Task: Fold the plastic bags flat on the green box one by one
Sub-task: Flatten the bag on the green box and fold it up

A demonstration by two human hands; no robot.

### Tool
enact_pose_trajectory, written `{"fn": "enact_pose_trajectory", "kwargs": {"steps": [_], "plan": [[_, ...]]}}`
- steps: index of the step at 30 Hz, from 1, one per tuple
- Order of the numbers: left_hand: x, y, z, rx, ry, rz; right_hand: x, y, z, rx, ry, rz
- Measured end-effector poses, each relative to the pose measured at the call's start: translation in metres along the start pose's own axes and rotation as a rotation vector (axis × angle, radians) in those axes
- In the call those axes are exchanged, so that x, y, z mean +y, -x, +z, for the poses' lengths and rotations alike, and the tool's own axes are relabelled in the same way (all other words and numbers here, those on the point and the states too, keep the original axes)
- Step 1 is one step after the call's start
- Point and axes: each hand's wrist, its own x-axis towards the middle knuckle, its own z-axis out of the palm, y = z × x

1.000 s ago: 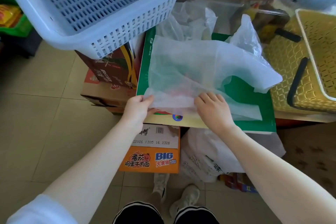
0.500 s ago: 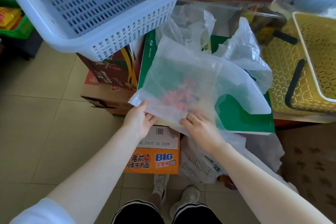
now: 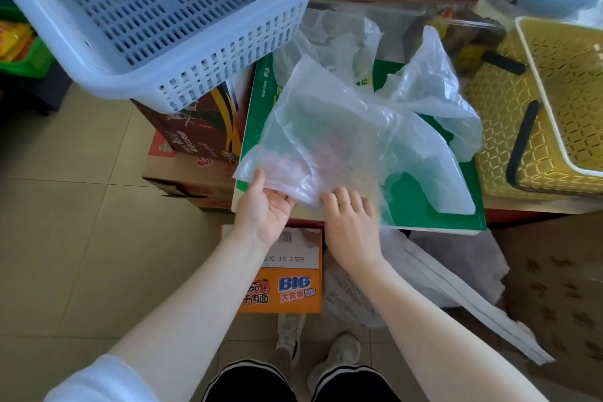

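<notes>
A translucent white plastic bag (image 3: 329, 127) lies half raised over the green box (image 3: 427, 209), its handles trailing to the right. My left hand (image 3: 266, 206) is palm up at the bag's near left corner, with the thumb on top and the fingers beneath, pinching it. My right hand (image 3: 350, 222), wearing a ring, holds the bag's near edge with curled fingers close beside the left. More crumpled plastic bags (image 3: 339, 39) sit at the far end of the box.
A blue slotted basket (image 3: 169, 10) overhangs at the upper left on brown cartons (image 3: 195, 137). Yellow baskets (image 3: 535, 114) stand to the right. An orange noodle carton (image 3: 287, 287) and a white sack (image 3: 424, 274) lie on the floor below the box, by my feet.
The bag lay spread flat a second ago. Both hands have since lifted its near edge off the box and drawn closer together, and the bag now billows upward.
</notes>
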Motion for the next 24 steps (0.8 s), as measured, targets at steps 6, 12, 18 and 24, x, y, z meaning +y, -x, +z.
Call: {"fn": "enact_pose_trajectory", "kwargs": {"steps": [6, 12, 18, 24], "plan": [[0.024, -0.006, 0.010, 0.049, -0.006, 0.101, 0.054, 0.019, -0.012, -0.040, -0.022, 0.027], [-0.003, 0.002, 0.001, 0.388, -1.206, 0.752, 0.073, 0.025, -0.031, -0.060, -0.189, 0.072], [-0.053, 0.020, 0.009, -0.684, -1.993, 1.255, 0.074, 0.027, -0.052, 0.020, -0.112, 0.018], [-0.059, 0.010, 0.022, -0.803, -1.921, 1.260, 0.104, 0.050, -0.066, -0.067, 0.050, -0.072]]}}
